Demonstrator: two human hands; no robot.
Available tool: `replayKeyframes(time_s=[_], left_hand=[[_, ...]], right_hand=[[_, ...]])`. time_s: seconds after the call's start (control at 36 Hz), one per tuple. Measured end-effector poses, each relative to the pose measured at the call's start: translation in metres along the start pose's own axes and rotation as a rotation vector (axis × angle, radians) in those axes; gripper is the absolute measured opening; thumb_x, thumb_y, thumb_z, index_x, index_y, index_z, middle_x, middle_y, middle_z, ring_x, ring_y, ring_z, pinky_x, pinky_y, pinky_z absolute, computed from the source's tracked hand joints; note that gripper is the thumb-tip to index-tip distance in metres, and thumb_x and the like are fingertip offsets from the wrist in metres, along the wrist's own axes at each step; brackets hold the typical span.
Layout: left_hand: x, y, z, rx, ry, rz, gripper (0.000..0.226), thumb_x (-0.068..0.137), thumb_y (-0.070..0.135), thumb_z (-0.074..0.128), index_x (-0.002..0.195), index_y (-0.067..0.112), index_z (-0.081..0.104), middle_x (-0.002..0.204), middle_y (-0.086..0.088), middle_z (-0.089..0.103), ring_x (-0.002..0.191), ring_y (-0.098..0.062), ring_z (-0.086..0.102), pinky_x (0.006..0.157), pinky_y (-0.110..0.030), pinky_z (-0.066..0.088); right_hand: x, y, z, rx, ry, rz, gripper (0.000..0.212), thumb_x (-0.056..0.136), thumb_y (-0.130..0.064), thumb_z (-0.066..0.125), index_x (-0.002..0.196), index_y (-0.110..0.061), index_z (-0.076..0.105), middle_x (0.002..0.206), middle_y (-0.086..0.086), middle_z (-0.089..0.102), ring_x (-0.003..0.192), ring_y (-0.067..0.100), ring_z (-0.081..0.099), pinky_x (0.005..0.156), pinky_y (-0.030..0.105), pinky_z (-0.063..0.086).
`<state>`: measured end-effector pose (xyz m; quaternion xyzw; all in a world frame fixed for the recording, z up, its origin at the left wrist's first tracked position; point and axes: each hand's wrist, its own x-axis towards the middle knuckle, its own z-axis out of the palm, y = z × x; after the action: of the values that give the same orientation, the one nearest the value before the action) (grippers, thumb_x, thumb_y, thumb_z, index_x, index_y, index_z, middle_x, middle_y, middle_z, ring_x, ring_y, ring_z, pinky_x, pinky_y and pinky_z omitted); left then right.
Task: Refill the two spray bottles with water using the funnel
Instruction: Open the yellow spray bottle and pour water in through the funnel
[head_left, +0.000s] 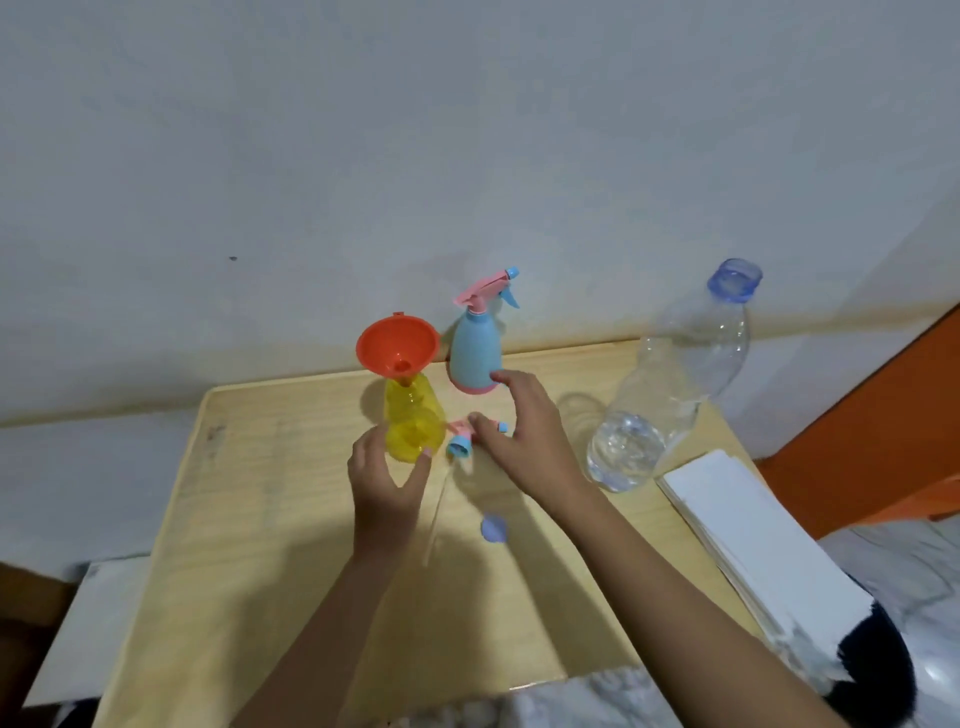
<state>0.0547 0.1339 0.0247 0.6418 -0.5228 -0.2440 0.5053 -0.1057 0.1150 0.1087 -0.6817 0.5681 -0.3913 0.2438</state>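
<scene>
A yellow spray bottle (414, 415) stands headless on the wooden table (291, 519), with an orange funnel (398, 345) sitting in its neck. My left hand (385, 480) cups the bottle's base between thumb and fingers. The bottle's pink-and-blue spray head (459, 443) lies on the table just to its right, its thin dip tube pointing toward me. My right hand (522, 434) hovers spread over that head, thumb touching it. Behind stands a blue spray bottle (474, 353) with its pink head on.
A large clear water bottle (670, 384), uncapped and holding a little water, stands at the right. Its blue cap (493, 528) lies near the table's middle. A white paper stack (748, 535) overhangs the right edge. A wall runs close behind the table.
</scene>
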Motion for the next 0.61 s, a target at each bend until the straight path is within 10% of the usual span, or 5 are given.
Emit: replayKeyframes(time_s=[0.25, 0.42, 0.61], left_hand=[[-0.034, 0.117, 0.065, -0.161, -0.241, 0.135, 0.039, 0.09, 0.025, 0.061, 0.127, 0.018, 0.052, 0.122, 0.005, 0.053, 0.118, -0.007, 0.049, 0.098, -0.015, 0.037], [-0.032, 0.187, 0.108, -0.188, -0.389, 0.246, 0.065, 0.087, 0.039, 0.063, 0.142, 0.03, 0.031, 0.141, 0.009, 0.038, 0.129, 0.0, 0.036, 0.102, -0.02, 0.03], [-0.022, 0.211, 0.146, -0.084, -0.47, 0.223, 0.096, 0.075, 0.043, 0.074, 0.146, 0.041, 0.009, 0.143, 0.002, 0.033, 0.129, -0.012, 0.037, 0.093, -0.025, 0.033]], right_hand=[[-0.083, 0.069, -0.069, -0.139, 0.23, -0.017, 0.04, 0.081, -0.012, 0.06, 0.119, -0.006, 0.051, 0.116, 0.006, 0.052, 0.111, 0.013, 0.042, 0.097, 0.016, 0.033], [-0.081, 0.093, -0.102, -0.082, 0.402, 0.151, 0.064, 0.078, -0.021, 0.075, 0.128, -0.002, 0.04, 0.127, 0.011, 0.043, 0.116, 0.012, 0.034, 0.095, 0.012, 0.023], [-0.027, 0.108, -0.114, 0.146, 0.14, 0.282, 0.105, 0.059, -0.049, 0.075, 0.143, -0.014, 0.024, 0.145, 0.005, 0.034, 0.136, 0.015, 0.032, 0.104, 0.024, 0.031]])
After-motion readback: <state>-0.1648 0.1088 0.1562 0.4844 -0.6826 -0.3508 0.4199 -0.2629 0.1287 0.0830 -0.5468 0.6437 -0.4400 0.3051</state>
